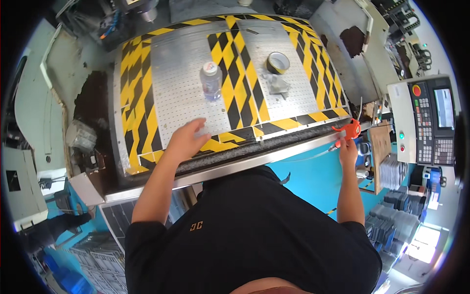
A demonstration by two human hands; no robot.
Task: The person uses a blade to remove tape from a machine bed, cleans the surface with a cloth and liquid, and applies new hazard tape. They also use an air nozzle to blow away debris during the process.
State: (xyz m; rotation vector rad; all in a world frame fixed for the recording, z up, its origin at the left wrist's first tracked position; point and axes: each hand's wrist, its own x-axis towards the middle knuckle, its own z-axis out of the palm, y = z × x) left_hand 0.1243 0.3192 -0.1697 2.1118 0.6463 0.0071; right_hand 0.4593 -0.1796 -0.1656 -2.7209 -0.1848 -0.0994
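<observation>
Seen from above, a person in a black shirt (245, 240) is pictured at a perforated metal table (181, 83) striped in yellow and black. The left arm is stretched forward and bent slightly inward, and the left hand (186, 139) is laid palm down on the table's near edge, its fingers (199, 128) held loosely spread and flat, with nothing gripped. The right arm is raised almost straight from the elbow, out past the table's right corner. The right hand (348, 149) is closed around the grip of an orange air gun (348, 130), which juts up and to the left above the knuckles; a thin clear hose (306, 158) is trailed from below the fist toward the table's steel rail.

Beyond the left fingertips, well apart from them, a clear water bottle (211, 81) with a white cap is stood upright on the perforated plate. Farther right, between the two hands but deeper on the table, a crumpled grey rag (276, 84) is seen, and just behind it, touching or nearly so, a roll of tape (278, 62). To the right of the gun hand, a grey control panel (431, 122) with a screen and keys is mounted.
</observation>
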